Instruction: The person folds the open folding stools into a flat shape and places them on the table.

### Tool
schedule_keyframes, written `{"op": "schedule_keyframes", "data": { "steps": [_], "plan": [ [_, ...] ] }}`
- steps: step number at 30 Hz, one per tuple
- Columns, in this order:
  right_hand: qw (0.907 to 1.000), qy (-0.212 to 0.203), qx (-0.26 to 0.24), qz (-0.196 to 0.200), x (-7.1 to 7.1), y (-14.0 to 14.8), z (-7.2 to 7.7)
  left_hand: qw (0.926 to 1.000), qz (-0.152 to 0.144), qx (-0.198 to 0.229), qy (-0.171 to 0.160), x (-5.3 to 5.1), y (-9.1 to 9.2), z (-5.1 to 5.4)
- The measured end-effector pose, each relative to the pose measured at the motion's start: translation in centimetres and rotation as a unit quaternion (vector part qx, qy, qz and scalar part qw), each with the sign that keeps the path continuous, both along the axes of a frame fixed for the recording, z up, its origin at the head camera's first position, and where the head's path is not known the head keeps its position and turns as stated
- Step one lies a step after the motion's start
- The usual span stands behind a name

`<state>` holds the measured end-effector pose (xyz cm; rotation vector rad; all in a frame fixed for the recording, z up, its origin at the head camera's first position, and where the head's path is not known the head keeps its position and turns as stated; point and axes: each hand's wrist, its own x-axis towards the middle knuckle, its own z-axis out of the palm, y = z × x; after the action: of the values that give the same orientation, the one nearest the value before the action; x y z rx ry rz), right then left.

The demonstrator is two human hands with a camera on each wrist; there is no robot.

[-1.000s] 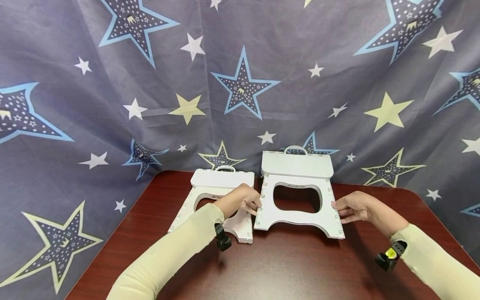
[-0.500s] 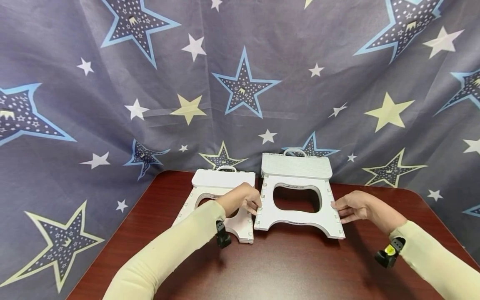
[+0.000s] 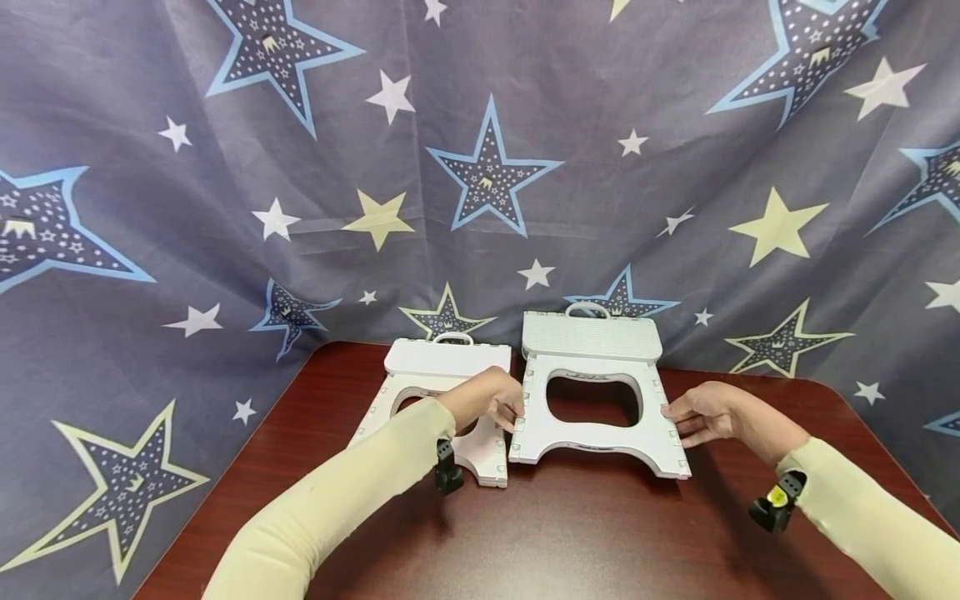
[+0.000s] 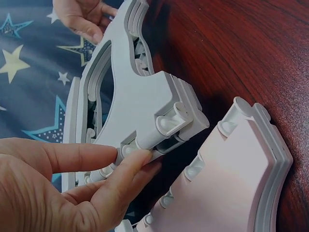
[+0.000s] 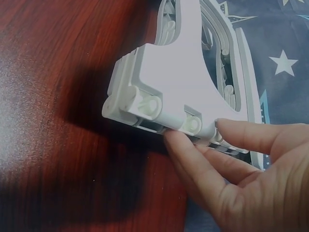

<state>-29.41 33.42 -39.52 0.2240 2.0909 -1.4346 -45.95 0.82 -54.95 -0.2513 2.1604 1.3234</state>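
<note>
A white folding step stool point(image 3: 592, 335), folded flat, is held between both hands, its handle end towards the curtain. My left hand point(image 3: 498, 400) pinches its left edge between thumb and fingers; the left wrist view shows the fingertips at the hinge knobs of the stool's leg panel point(image 4: 140, 99). On the opposite edge, my right hand point(image 3: 708, 412) grips with thumb above and fingers below, as the right wrist view shows. Shadow lies under the near corner there. A second white folded stool point(image 3: 446, 358) lies to the left, partly hidden by my left forearm.
The dark red wooden table point(image 3: 585, 525) extends in front of both stools. A grey curtain point(image 3: 480, 275) printed with stars hangs just behind the table's back edge. Black wrist cameras sit on both sleeves.
The handle end of the held stool has sunk a little towards the table. Both hands keep their hold at nearly the same places, and the left stool stays put.
</note>
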Motion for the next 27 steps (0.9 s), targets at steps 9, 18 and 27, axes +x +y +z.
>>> {"op": "schedule_keyframes", "data": {
  "steps": [9, 18, 27],
  "plan": [
    [1.0, -0.004, 0.007, 0.005, -0.2, -0.1, -0.2, 0.9994, -0.008, -0.009, -0.032, -10.0, 0.9, -12.2],
    [0.9999, -0.005, 0.008, 0.007, -0.3, -0.3, -0.5, 0.9959, -0.037, -0.031, -0.077, -9.9, 1.2, -12.5],
    [0.9999, -0.013, 0.009, 0.003, -0.3, -0.4, -1.2, 0.9917, -0.063, -0.065, -0.092, -10.8, 1.3, -13.7]
  ]
}}
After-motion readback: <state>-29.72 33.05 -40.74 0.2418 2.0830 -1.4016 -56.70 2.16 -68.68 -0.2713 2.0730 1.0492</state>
